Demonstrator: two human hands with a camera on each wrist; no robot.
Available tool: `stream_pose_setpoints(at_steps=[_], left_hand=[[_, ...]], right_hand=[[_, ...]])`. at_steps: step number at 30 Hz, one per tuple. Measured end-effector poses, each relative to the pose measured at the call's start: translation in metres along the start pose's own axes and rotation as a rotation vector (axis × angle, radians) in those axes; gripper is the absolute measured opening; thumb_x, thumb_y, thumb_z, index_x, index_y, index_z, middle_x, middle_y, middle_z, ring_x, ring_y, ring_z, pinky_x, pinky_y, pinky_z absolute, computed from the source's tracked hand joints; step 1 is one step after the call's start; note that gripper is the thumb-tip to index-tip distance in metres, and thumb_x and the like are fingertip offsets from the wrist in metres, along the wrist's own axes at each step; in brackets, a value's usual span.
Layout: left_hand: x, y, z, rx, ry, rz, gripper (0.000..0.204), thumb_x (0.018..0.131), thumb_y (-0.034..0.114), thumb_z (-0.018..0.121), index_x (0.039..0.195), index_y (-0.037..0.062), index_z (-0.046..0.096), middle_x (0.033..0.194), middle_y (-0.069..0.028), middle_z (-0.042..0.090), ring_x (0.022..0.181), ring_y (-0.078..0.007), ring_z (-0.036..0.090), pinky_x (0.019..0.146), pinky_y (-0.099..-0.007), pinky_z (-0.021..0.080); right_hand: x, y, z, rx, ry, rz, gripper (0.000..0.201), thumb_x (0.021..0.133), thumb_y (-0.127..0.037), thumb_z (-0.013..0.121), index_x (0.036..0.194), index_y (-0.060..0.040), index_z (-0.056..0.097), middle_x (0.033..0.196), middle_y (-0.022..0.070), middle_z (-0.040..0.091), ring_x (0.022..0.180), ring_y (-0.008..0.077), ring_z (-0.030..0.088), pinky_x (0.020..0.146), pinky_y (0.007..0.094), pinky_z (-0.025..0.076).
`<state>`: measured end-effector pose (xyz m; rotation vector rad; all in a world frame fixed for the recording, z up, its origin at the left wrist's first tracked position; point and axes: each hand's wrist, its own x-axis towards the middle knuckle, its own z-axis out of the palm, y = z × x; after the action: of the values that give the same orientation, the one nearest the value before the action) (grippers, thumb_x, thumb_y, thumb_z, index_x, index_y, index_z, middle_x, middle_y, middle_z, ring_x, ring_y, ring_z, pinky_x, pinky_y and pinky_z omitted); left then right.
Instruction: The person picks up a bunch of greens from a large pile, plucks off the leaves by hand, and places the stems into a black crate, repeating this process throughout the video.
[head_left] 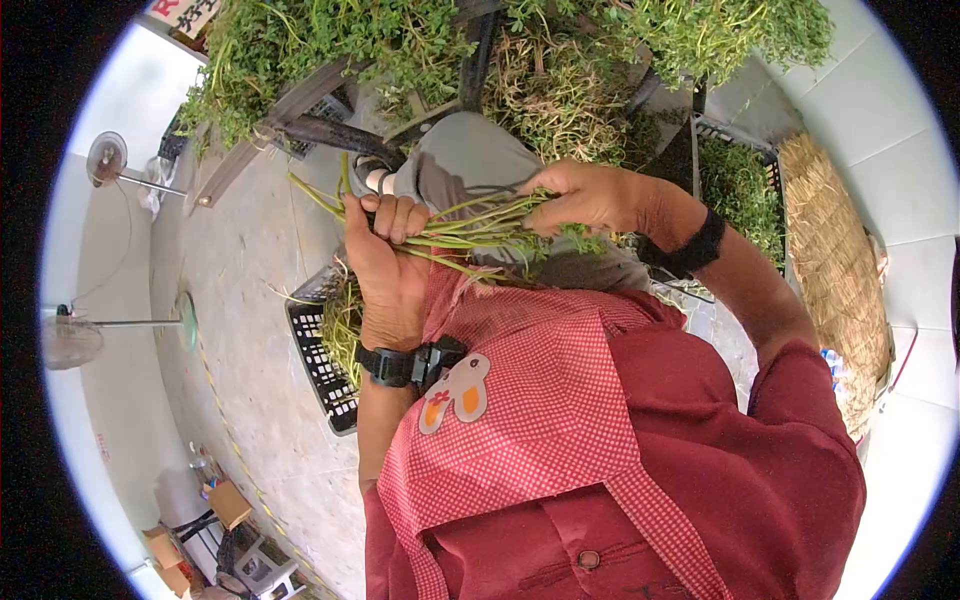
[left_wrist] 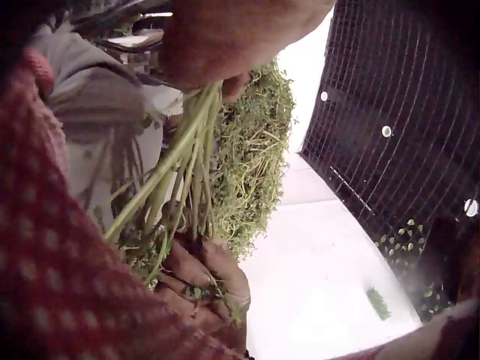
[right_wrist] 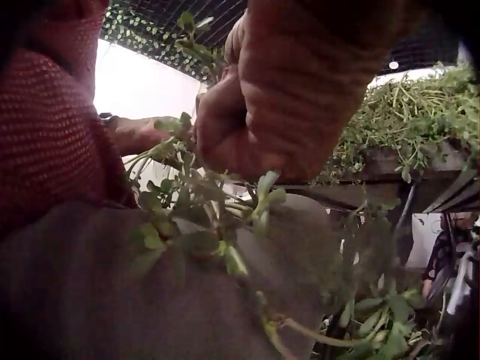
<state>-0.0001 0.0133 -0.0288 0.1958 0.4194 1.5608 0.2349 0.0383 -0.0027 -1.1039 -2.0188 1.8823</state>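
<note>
A bunch of green stems [head_left: 465, 235] with small leaves stretches between my two hands, over the lap. My left hand [head_left: 385, 250] curls its fingers round the stem end, and a few stems poke out past the thumb. At the leafy end, my right hand [head_left: 590, 200] holds the bunch with bent fingers. In the left wrist view the stems [left_wrist: 191, 157] run from the left palm [left_wrist: 240, 37] down to the right hand [left_wrist: 206, 285]. Leaves [right_wrist: 180, 225] hang below the right hand [right_wrist: 277, 105] in the right wrist view.
Heaps of leafy greens [head_left: 330, 45] lie on a table ahead. A black crate [head_left: 345, 415] with stems stands at the left, another crate [head_left: 775, 190] of greens at the right beside a straw roll [head_left: 830, 280]. Two fans [head_left: 107, 160] stand by the left wall.
</note>
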Motion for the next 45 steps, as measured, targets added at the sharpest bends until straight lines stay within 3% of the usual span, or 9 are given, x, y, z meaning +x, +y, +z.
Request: stream_pose_setpoints(at_steps=[5,10,20,22,23,25,29,32,45], left_hand=[[0.0,-0.001,0.0,0.024,0.0,0.016,0.036,0.096,0.033,0.036,0.07,0.009,0.044,0.051,0.0056,0.021,0.046,-0.0089,0.017,0.045,-0.024,0.022],[-0.006,-0.01,0.006,0.156,-0.011,-0.039,0.035,0.096,0.034,0.038,0.071,0.0093,0.044,0.051,0.0052,0.021,0.043,-0.0079,0.017,0.039,-0.024,0.018],[-0.019,-0.011,0.023,0.278,0.029,-0.022,0.034,0.096,0.034,0.036,0.072,0.0116,0.04,0.053,0.0044,0.02,0.045,-0.0088,0.016,0.04,-0.0235,0.017],[-0.022,-0.008,0.028,0.298,0.06,0.004,0.033,0.096,0.034,0.037,0.072,0.0118,0.039,0.053,0.0044,0.02,0.045,-0.0085,0.016,0.039,-0.0233,0.017],[-0.023,-0.009,0.025,0.297,0.07,-0.004,0.033,0.096,0.034,0.037,0.072,0.0118,0.039,0.053,0.0044,0.02,0.045,-0.0085,0.016,0.039,-0.0233,0.017],[-0.012,-0.006,0.022,0.228,0.052,0.019,0.032,0.096,0.033,0.037,0.072,0.012,0.038,0.053,0.0046,0.02,0.044,-0.0078,0.016,0.039,-0.0229,0.017],[-0.007,-0.005,0.009,0.112,-0.046,-0.026,0.034,0.096,0.035,0.037,0.071,0.0122,0.04,0.053,0.0053,0.021,0.044,-0.0072,0.016,0.039,-0.0222,0.018],[-0.006,-0.004,0.008,0.083,-0.016,-0.031,0.035,0.096,0.037,0.037,0.071,0.0122,0.041,0.053,0.0055,0.02,0.044,-0.0074,0.016,0.039,-0.0222,0.018],[-0.007,-0.003,0.009,0.076,-0.024,-0.027,0.036,0.096,0.037,0.036,0.071,0.0121,0.041,0.052,0.0053,0.02,0.044,-0.0077,0.017,0.038,-0.022,0.019]], right_hand=[[0.018,0.028,-0.003,-0.332,-0.007,-0.301,0.03,0.082,-0.024,0.056,0.091,0.0042,0.059,0.065,0.0052,0.055,0.058,0.0168,0.052,0.053,0.0295,0.042],[0.031,0.021,0.007,-0.956,0.547,-0.326,0.024,0.077,-0.02,0.052,0.076,0.0035,0.059,0.075,0.0225,0.06,0.073,0.0407,0.057,0.067,0.0447,0.048],[0.047,0.047,-0.025,-1.15,0.645,-0.186,0.018,0.077,-0.013,0.05,0.081,0.0038,0.055,0.071,0.0196,0.059,0.068,0.0369,0.059,0.06,0.0456,0.047],[0.052,0.083,-0.078,-1.546,0.61,-0.603,0.016,0.082,-0.015,0.049,0.08,0.0008,0.054,0.07,0.0124,0.059,0.054,0.0246,0.056,0.046,0.0375,0.044],[0.039,0.068,-0.072,-1.539,0.601,-0.597,0.016,0.082,-0.015,0.049,0.08,0.0008,0.054,0.07,0.0124,0.059,0.054,0.0246,0.056,0.046,0.0375,0.044],[0.003,0.01,-0.062,-0.121,0.353,-0.017,0.02,0.085,-0.02,0.049,0.076,-0.0025,0.052,0.068,0.0037,0.054,0.047,0.0106,0.045,0.038,0.0271,0.034],[-0.01,0.02,-0.061,0.259,0.201,-0.172,0.02,0.087,-0.021,0.049,0.089,-0.0034,0.058,0.069,-0.0021,0.051,0.05,0.0026,0.039,0.039,0.0208,0.028],[-0.011,0.018,-0.036,-0.119,0.451,-0.132,0.023,0.086,-0.019,0.053,0.098,-0.0011,0.061,0.075,-0.0005,0.058,0.055,0.0033,0.046,0.046,0.0203,0.037],[0.004,0.019,0.002,-0.728,0.28,-0.437,0.025,0.078,-0.027,0.059,0.091,-0.0055,0.064,0.073,0.0188,0.059,0.07,0.0364,0.057,0.061,0.0441,0.044]])
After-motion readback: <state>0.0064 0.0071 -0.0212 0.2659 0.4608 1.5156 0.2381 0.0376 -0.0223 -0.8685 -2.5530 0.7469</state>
